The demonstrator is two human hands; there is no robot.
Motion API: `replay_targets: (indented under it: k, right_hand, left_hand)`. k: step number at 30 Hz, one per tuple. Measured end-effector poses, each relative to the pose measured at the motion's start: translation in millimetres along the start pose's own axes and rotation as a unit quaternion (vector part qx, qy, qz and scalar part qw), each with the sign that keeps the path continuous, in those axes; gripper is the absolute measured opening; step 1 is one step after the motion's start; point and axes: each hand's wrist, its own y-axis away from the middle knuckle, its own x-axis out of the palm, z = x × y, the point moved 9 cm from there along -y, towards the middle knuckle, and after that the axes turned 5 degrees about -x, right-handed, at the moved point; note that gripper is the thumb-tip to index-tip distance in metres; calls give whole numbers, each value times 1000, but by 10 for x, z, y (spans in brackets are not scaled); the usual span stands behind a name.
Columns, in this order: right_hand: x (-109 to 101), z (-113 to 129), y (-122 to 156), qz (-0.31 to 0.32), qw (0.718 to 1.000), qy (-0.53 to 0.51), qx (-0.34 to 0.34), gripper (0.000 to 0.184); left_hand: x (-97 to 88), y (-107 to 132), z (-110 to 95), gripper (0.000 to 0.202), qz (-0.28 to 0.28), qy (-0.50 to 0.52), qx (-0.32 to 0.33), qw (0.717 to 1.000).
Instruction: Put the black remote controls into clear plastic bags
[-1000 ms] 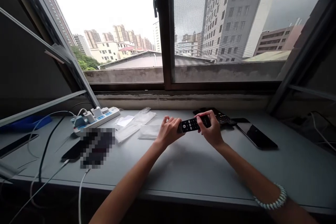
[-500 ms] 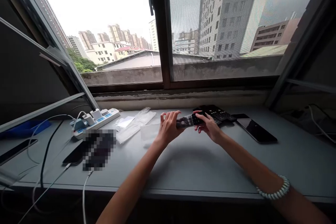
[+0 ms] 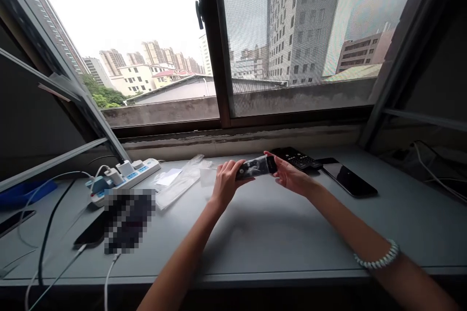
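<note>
A black remote control (image 3: pixel 257 167) with a clear plastic sleeve around much of it is held level above the desk. My left hand (image 3: pixel 227 179) is closed on its left end, fingers over the top and thumb below. At the other end, the fingers of my right hand (image 3: pixel 289 174) pinch the dark uncovered tip. Just behind my right hand lie several black remote controls (image 3: pixel 299 157) in a pile. Clear plastic bags (image 3: pixel 179 189) lie to the left of my left hand.
A white power strip (image 3: pixel 140 175) with plugs stands at the back left. Phones with cables lie in front of it, one phone (image 3: pixel 89 233) partly blurred out. A black phone (image 3: pixel 352 180) rests at the right. The window (image 3: pixel 222 58) rises behind the grey desk (image 3: pixel 284 238).
The remote control has turned slightly, and my right hand has shifted from over its face to its right tip. The whole view has shifted a little.
</note>
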Motion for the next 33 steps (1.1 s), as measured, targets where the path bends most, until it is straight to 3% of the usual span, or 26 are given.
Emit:
replay_targets:
  k: [4,10,15,21,24,30,33]
  right_hand:
    - [-29,-45,-9,-27,999,33,-13,44]
    - [-110,-140,-17,-42,986,162,7,51]
    - [-120,-138,7,-78,949,306,3,54]
    - [-156,-147,-16,-122,923,364,-29,51]
    - [-173,-101,1,-141,887,437,-50,48]
    - [-200,-67,-3,-141,838,522,-71,44]
    - [-255,-30,-58,-129,835,528,-84,46]
  left_hand:
    - [-19,23,-166,51,15,-63,42,997]
    - [130,94,-285,57,64,-86,67,992]
    - [262,146,-356,54,101,-69,81,989]
    - [357,185,-396,63,120,-40,89,988]
    - [402,203,-378,63,128,-27,80,988]
    - [566,240,-335,57,168,-23,73,983]
    - [657,233,-323,50,189,-34,76,979]
